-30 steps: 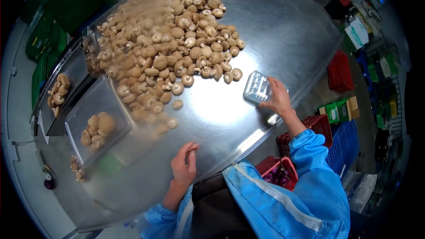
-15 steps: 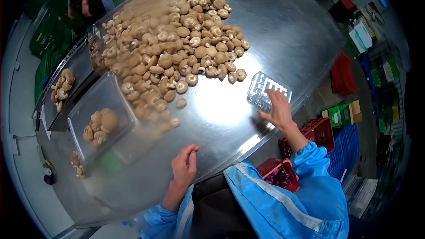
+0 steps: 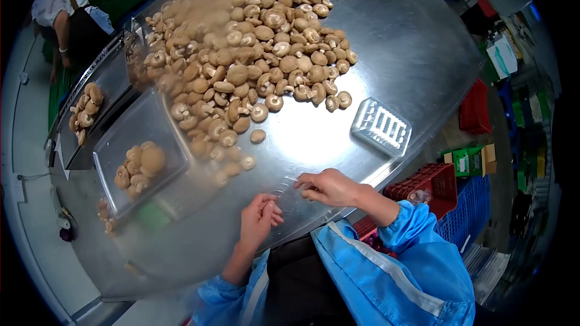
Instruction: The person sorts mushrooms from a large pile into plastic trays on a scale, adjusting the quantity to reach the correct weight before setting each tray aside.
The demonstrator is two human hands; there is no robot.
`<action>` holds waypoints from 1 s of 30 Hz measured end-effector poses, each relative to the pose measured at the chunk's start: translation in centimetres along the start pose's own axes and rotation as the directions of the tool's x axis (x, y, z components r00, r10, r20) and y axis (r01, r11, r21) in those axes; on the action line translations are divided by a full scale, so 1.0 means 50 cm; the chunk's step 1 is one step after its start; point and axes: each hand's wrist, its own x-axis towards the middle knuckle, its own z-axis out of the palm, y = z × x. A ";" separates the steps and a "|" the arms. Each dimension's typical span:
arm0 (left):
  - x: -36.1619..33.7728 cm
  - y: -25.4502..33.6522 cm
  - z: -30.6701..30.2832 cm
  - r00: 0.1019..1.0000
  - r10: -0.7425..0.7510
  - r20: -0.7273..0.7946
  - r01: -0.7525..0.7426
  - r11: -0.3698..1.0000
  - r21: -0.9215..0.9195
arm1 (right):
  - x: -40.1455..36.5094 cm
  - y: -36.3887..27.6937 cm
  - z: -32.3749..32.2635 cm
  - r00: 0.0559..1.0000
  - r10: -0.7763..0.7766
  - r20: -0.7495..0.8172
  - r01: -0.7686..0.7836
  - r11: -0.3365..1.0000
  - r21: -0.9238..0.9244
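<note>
My right hand [image 3: 329,188] pinches the edge of a thin clear plastic tray [image 3: 286,195] just above the steel table's near part. My left hand [image 3: 260,219] is at the tray's left side, its fingers curled together; whether they grip the tray is hard to make out. More clear plastic trays, seemingly stacked, [image 3: 382,127] rest on the table to the right. A large heap of brown mushrooms [image 3: 263,60] covers the table's far left part, with a few loose ones at its near edge.
A clear bin [image 3: 109,175] at the left holds several mushrooms, beside a scale-like metal pan [image 3: 109,122] with more. A person [image 3: 69,18] bends at the far left. Red crates [image 3: 444,181] and a blue crate [image 3: 477,205] stand beyond the table's right edge. Part of the view is fogged.
My right hand has moved from the stacked trays leftward to in front of me, now with a clear tray. My left hand has closed in beside it. The other person has bent down farther left.
</note>
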 end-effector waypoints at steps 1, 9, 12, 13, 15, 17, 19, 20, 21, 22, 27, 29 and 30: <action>0.001 -0.006 -0.011 0.998 -0.065 0.002 0.065 0.996 0.063 | 0.016 0.005 0.009 1.000 -0.008 -0.014 0.007 1.000 -0.017; -0.024 -0.037 -0.070 0.951 -0.300 -0.075 0.251 0.891 -0.378 | 0.045 0.053 0.048 0.967 0.219 -0.130 -0.190 0.960 0.205; -0.032 -0.056 -0.072 0.903 -0.411 -0.124 0.284 0.789 -0.545 | 0.034 0.070 0.073 0.905 0.397 -0.154 -0.267 0.811 0.520; -0.030 -0.058 -0.069 0.879 -0.452 -0.153 0.285 0.755 -0.590 | 0.029 0.074 0.081 0.877 0.457 -0.144 -0.280 0.733 0.620; -0.028 -0.050 -0.066 0.874 -0.462 -0.149 0.313 0.770 -0.556 | 0.028 0.086 0.104 0.872 0.476 -0.113 -0.271 0.663 0.698; -0.024 -0.038 -0.062 0.874 -0.471 -0.124 0.344 0.776 -0.529 | 0.046 0.068 0.117 0.856 0.512 -0.077 -0.296 0.607 0.737; -0.017 -0.026 -0.061 0.875 -0.477 -0.084 0.374 0.776 -0.508 | 0.055 0.045 0.117 0.859 0.505 -0.091 -0.293 0.628 0.721; -0.017 -0.026 -0.063 0.866 -0.497 -0.061 0.391 0.747 -0.538 | 0.061 0.039 0.113 0.855 0.509 -0.101 -0.305 0.650 0.696; -0.017 -0.027 -0.066 0.858 -0.512 -0.038 0.403 0.718 -0.567 | 0.069 0.035 0.108 0.852 0.511 -0.114 -0.315 0.674 0.669; -0.019 -0.030 -0.068 0.850 -0.526 -0.013 0.417 0.688 -0.594 | 0.069 0.034 0.107 0.848 0.522 -0.096 -0.324 0.653 0.684; -0.054 -0.051 -0.061 0.799 -0.590 0.117 0.508 0.559 -0.655 | 0.050 0.042 0.102 0.821 0.570 0.043 -0.447 0.594 0.668; -0.052 -0.051 -0.062 0.816 -0.574 0.073 0.472 0.586 -0.659 | 0.062 0.043 0.101 0.815 0.579 0.040 -0.442 0.575 0.689; -0.042 -0.047 -0.068 0.839 -0.544 0.013 0.425 0.640 -0.641 | 0.081 0.041 0.098 0.813 0.581 0.019 -0.421 0.566 0.709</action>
